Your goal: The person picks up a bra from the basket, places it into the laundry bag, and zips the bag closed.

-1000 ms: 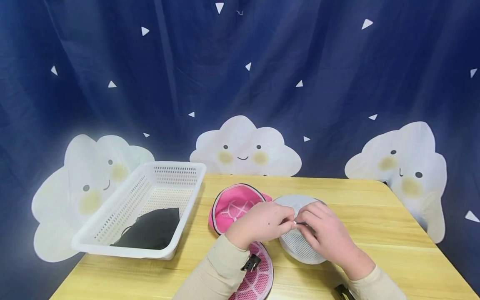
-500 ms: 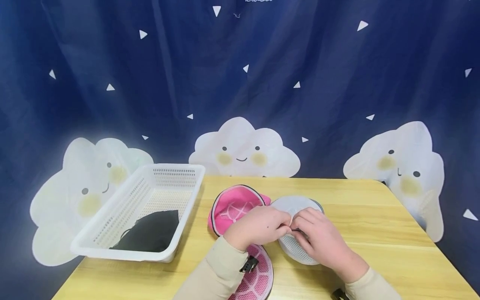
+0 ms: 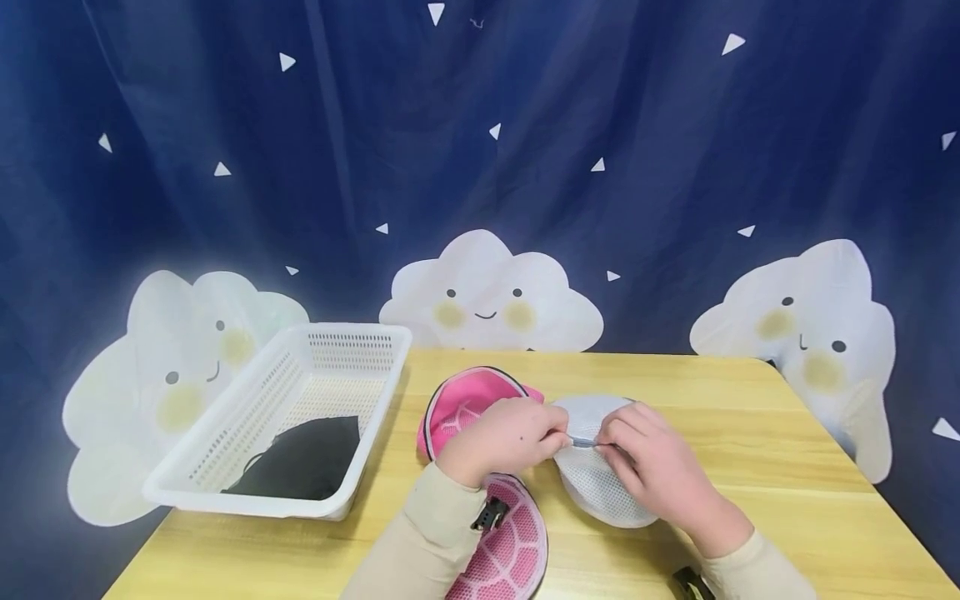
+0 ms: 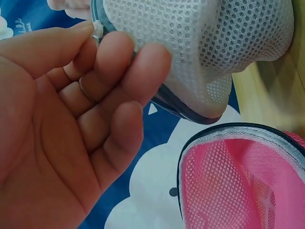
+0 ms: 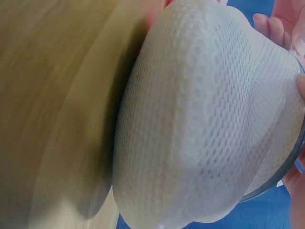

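Note:
A white mesh laundry bag (image 3: 603, 492) with a grey zip edge stands on the table beneath both hands. My left hand (image 3: 504, 442) pinches a small white tab (image 4: 98, 29) at the grey zip edge between thumb and forefinger; its other fingers are loosely curled. Farther right along that edge, my right hand (image 3: 660, 462) pinches the grey zip strip (image 3: 581, 442). In the right wrist view the bag's mesh wall (image 5: 190, 119) fills the middle and hides most of the right fingers. Beside my left wrist a pink mesh bag (image 4: 219, 181) stands with its mouth unzipped.
A pink round mesh panel (image 3: 517, 546) with pale lines lies partly under the left forearm. To the left stands a white plastic basket (image 3: 405, 337) holding a folded black cloth item (image 3: 315, 458). Behind the wooden table (image 3: 780, 500) hangs a blue cloud-print curtain (image 3: 495, 150).
Both hands were close together over the white mesh bag. Now the left hand has shifted left and the right hand slightly right, so a length of grey zip shows between them.

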Demonstrator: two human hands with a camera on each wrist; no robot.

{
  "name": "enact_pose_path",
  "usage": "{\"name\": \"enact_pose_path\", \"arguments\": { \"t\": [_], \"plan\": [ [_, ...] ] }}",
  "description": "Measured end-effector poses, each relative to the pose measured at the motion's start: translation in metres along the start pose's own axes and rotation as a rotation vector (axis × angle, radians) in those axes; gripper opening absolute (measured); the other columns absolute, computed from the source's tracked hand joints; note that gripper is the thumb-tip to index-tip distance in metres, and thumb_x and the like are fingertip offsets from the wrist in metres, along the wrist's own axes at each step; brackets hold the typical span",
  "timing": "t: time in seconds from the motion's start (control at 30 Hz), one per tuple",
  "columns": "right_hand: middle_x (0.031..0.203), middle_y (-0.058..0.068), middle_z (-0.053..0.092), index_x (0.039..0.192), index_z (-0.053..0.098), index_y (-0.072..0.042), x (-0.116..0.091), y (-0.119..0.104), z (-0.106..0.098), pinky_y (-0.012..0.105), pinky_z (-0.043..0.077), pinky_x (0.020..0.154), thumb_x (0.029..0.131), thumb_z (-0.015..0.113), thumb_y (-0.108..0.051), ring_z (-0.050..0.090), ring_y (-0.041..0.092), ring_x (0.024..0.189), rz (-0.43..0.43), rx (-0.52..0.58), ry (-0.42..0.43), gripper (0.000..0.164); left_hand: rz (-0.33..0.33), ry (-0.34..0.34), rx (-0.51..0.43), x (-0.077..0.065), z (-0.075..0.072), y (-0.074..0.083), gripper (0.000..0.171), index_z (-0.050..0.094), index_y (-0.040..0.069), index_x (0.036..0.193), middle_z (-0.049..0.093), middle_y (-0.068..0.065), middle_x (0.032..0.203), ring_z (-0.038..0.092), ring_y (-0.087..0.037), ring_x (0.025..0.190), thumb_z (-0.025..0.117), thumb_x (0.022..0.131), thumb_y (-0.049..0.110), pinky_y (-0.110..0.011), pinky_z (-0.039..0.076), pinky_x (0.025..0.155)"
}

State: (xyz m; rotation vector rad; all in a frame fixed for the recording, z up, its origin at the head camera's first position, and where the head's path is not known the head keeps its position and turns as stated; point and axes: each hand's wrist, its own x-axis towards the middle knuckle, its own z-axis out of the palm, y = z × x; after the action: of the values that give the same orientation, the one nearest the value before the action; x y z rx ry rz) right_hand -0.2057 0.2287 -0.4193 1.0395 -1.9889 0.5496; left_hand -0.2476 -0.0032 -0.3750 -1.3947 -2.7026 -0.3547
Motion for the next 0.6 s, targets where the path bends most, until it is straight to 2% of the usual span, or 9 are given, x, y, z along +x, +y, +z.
{"name": "enact_pose_path", "arguments": {
  "t": [0.13, 0.33, 0.6],
  "plan": [
    [0.093, -0.007, 0.061, 0.085, 0.061, -0.014, 0.0011, 0.0021, -0.0026, 0.029, 0.04, 0.085, 0.107, 0.048, -0.032, 0.056, 0.017, 0.086, -0.003, -0.002, 0.0, 0.032, 0.011, -0.001, -0.012, 0.0005, -0.0032, -0.0011, 0.021, 0.055, 0.023, 0.083, 0.045, 0.011, 0.066, 0.045, -0.005, 0.062, 0.061, 0.102, 0.03, -0.02, 0.038, 0.058],
    [0.092, -0.007, 0.061, 0.085, 0.061, -0.013, 0.0012, 0.0042, -0.0063, 0.028, 0.04, 0.082, 0.107, 0.048, -0.034, 0.056, 0.017, 0.085, 0.012, -0.015, 0.006, 0.033, -0.008, 0.017, -0.028, -0.0017, -0.0047, -0.0039, 0.021, 0.054, 0.023, 0.081, 0.047, 0.013, 0.063, 0.047, -0.002, 0.058, 0.06, 0.101, 0.027, -0.02, 0.039, 0.061],
    [0.093, -0.006, 0.062, 0.088, 0.062, -0.013, 0.0007, 0.0055, -0.0077, 0.029, 0.04, 0.084, 0.107, 0.05, -0.036, 0.055, 0.018, 0.087, 0.043, -0.007, 0.024, 0.032, 0.028, -0.017, -0.268, -0.0028, -0.0072, -0.0008, 0.022, 0.056, 0.021, 0.082, 0.054, 0.015, 0.067, 0.049, -0.001, 0.06, 0.058, 0.103, 0.024, -0.017, 0.042, 0.061]
  ]
}}
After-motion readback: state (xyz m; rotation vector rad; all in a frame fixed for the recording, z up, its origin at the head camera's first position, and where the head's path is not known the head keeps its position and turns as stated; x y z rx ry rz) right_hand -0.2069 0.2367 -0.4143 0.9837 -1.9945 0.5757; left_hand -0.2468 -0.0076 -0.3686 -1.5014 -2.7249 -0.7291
